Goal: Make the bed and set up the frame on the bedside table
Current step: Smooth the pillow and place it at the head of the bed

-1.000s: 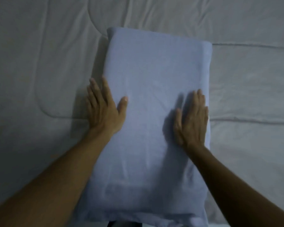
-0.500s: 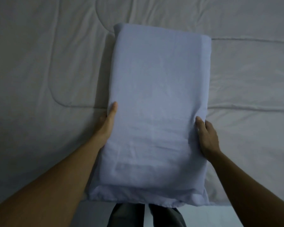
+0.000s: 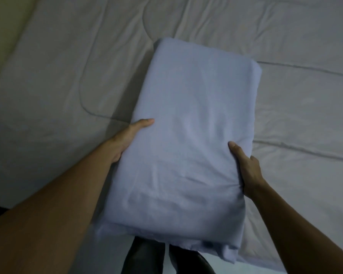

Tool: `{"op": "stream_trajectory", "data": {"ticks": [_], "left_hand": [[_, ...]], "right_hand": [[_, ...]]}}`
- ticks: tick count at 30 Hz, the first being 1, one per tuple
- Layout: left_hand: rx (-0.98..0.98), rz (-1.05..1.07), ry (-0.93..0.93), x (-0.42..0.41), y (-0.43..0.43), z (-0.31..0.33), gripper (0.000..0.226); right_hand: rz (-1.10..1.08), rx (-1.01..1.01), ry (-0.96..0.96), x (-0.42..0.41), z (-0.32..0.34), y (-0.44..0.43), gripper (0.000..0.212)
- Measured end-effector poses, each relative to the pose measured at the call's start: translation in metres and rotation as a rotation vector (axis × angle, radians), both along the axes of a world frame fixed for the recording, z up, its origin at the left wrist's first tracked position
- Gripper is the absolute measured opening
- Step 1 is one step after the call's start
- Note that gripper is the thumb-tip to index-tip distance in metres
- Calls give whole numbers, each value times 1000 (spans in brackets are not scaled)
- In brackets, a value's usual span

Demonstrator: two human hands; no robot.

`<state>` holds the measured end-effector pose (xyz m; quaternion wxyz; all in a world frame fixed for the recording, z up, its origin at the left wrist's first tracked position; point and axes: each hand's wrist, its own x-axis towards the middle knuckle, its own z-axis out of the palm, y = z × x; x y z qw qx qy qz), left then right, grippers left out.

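A pale blue pillow [image 3: 188, 131] lies lengthwise in front of me over the grey quilted bedcover [image 3: 67, 76]. Its near end is raised off the bed and hangs over the bed's edge. My left hand [image 3: 127, 139] grips the pillow's left side, thumb on top and fingers hidden underneath. My right hand [image 3: 246, 171] grips the right side the same way, bunching the fabric into creases. No frame or bedside table is in view.
The quilted bedcover spreads wide to the left, right and far side of the pillow. My dark-trousered legs [image 3: 147, 256] show below the pillow at the bed's near edge. A yellowish wall strip [image 3: 6, 26] runs along the top left.
My hands went from lying flat on top of the pillow to gripping its two sides. The pillow's near end has since lifted and come toward me, tilting slightly.
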<state>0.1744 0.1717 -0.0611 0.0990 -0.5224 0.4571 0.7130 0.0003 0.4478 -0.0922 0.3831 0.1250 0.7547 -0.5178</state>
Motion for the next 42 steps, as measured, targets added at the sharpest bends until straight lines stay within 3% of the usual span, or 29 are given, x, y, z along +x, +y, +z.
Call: {"op": "stream_trajectory", "data": {"ticks": [4,9,17,23,29,36,42], "left_hand": [[-69,12,-88,17,4,35,48],[-248,124,-121,58,-1,72,81],[-401,281,-110,154,-53,128,61],[-518,269,-142,236,-154,158,86],[-648,220,-214,303,-263,165,122],[-863,140,-254,351,-370,172,105],[-1005,0,-384,355,-421,165,117]], "right_hand": [[14,-12,31,14,27,1,43],[75,-20,22,38,57,-16,41],[177,-71,-11,114,88,-101,52],[216,-125,-140,199,86,-205,73],[262,-185,-281,281,59,-321,57],[317,-186,-448,349,36,-449,46],[307,-201,-536,380,6,-519,37]]}}
